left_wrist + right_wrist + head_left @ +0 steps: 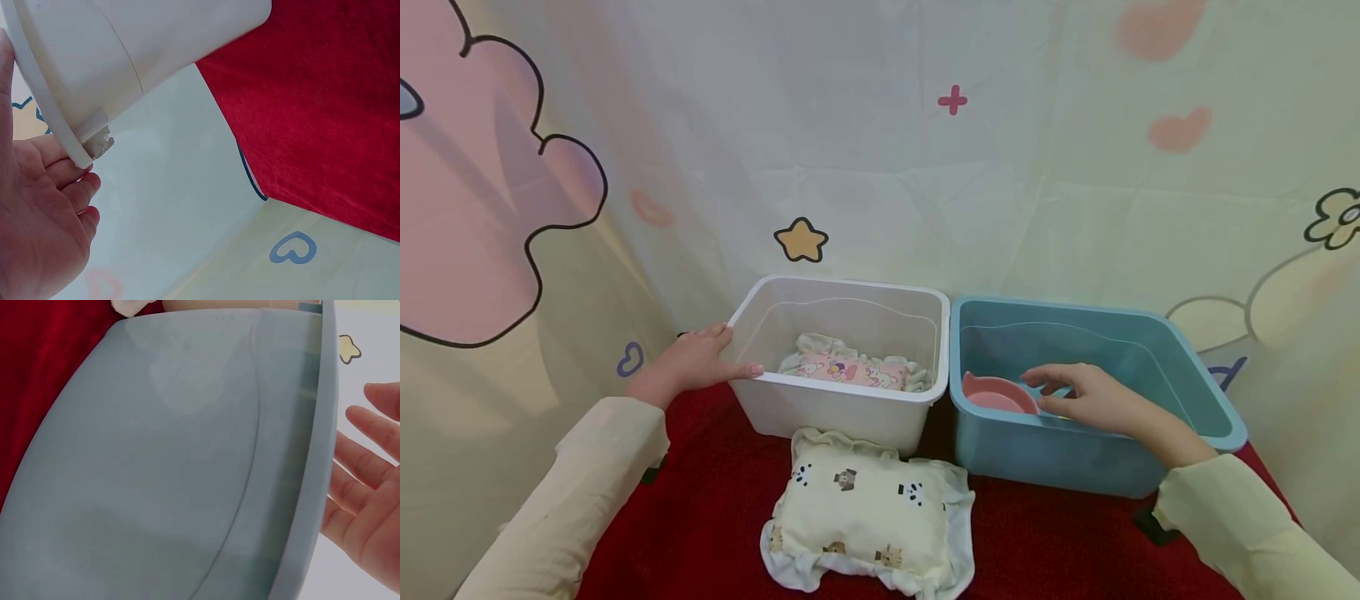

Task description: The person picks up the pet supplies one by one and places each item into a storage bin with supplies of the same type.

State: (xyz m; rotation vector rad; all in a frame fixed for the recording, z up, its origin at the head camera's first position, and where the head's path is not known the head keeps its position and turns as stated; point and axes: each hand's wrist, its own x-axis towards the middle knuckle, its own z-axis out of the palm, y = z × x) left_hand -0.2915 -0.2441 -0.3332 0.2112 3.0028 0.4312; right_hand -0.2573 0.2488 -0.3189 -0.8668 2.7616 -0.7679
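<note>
My left hand (694, 367) holds the left corner of a white plastic bin (835, 406), its thumb over the front rim. In the left wrist view the fingers (80, 194) bend around the bin's edge. Inside that bin lies a small pink pillow (850, 371) with bunny prints and a frilled edge. Over the front of a blue plastic bin (1045, 458) hovers my right hand (1093, 398), fingers relaxed and slightly spread, nothing between them. Beside its fingertips, a pink bowl (997, 394) with a pointed ear sits in the blue bin. A small light-blue and yellow thing shows partly under the hand.
A cream frilled pillow (865, 517) with animal prints lies before the white bin on a red cloth (692, 517). The two bins stand side by side, rims nearly meeting. Behind them hangs a pale curtain (880, 167) with cartoon prints.
</note>
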